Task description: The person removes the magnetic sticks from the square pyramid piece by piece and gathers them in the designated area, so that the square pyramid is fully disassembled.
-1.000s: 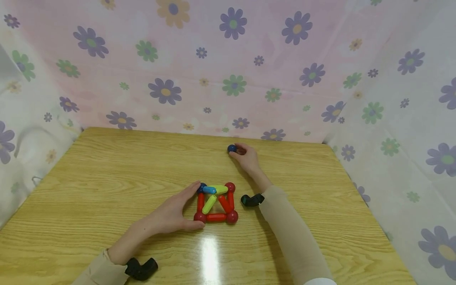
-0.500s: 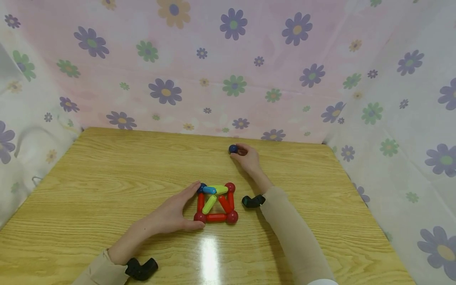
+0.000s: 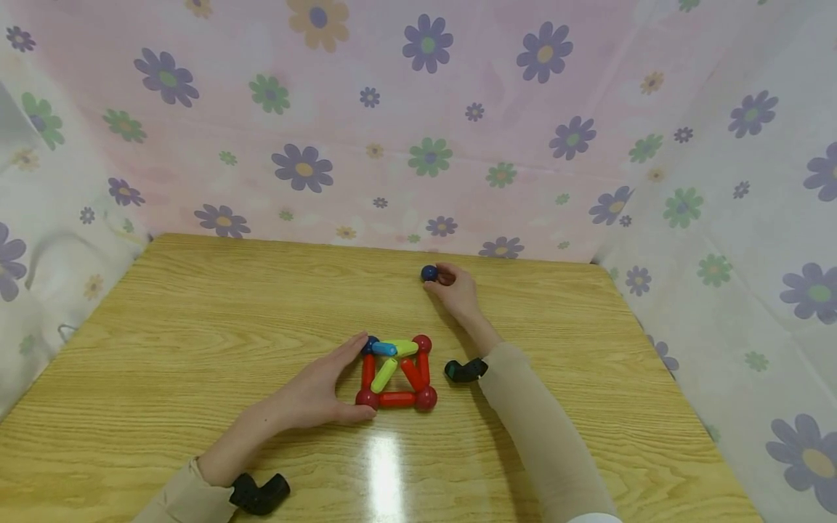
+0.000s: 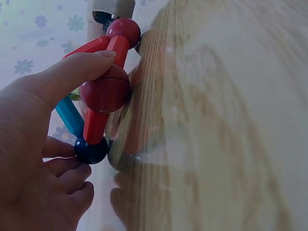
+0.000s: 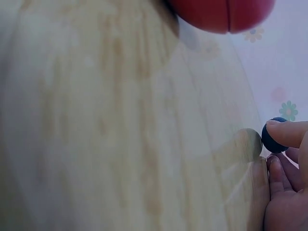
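In the head view a square frame of magnetic building rods and balls lies on the wooden table, with red rods (image 3: 397,399), yellow-green rods (image 3: 385,375) and a light blue rod (image 3: 384,349). Red balls (image 3: 426,397) mark three corners and a dark blue ball (image 3: 370,345) the fourth. My left hand (image 3: 315,388) holds the frame's left side; its thumb is on a red ball (image 4: 105,91) and its fingers reach the blue corner ball (image 4: 91,150). Farther back, my right hand (image 3: 456,292) pinches a loose dark blue ball (image 3: 429,273) between thumb and fingers.
The wooden table (image 3: 261,290) reaches back to a flowered curtain (image 3: 353,131), which also hangs at both sides. A black wrist camera (image 3: 466,370) on the right sleeve stands close to the frame's right side; another (image 3: 260,494) sits at the left sleeve.
My right hand and the loose blue ball have shifted very slightly to the right. The left hand and the rod frame have stayed in place.
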{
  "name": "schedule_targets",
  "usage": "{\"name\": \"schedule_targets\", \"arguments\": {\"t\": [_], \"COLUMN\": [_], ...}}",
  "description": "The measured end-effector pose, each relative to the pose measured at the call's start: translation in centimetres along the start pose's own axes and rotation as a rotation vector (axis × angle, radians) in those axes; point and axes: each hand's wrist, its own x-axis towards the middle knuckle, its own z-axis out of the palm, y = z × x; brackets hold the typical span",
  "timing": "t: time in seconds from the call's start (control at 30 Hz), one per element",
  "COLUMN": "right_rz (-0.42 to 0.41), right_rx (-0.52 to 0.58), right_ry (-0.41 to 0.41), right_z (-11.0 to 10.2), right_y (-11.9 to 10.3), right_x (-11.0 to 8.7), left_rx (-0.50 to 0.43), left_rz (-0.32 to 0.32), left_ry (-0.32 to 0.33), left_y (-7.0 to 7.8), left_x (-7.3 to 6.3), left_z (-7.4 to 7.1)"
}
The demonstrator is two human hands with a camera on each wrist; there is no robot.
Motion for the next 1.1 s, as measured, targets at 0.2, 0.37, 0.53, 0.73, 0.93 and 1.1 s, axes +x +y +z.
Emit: {"name": "schedule_targets", "arguments": {"t": [0.2,0.37,0.53,0.73,0.93,1.1], "right_rz": [-0.008,-0.004,0.000,0.020,0.043,0.052], "right_rx": [0.008,0.030,0.056,0.080,0.128,0.150], "right_ry": [0.009,0.001,-0.011,0.007,0.044,0.051], "right_z": [-0.2,-1.0,-1.9,-2.6,-3.0,-3.2], "right_y": [0.1,0.1,-0.2,-0.6,-1.1,-1.9], "right_x": [-0.1,-0.5,-1.1,-2.3,-3.9,-6.0], "left_rx": [0.001,0.001,-0.004,0.001,0.006,-0.003], "left_rz": [0.001,0.008,0.005,0.011,0.004,-0.002], "left_ry": [0.001,0.000,-0.002,-0.001,-0.001,-0.005], "left_y": [0.0,0.0,0.1,0.0,-0.1,0.0], "left_x": [0.0,0.0,0.0,0.1,0.0,0.0], "left_z": [0.1,0.0,-0.1,-0.1,-0.1,-0.2]}}
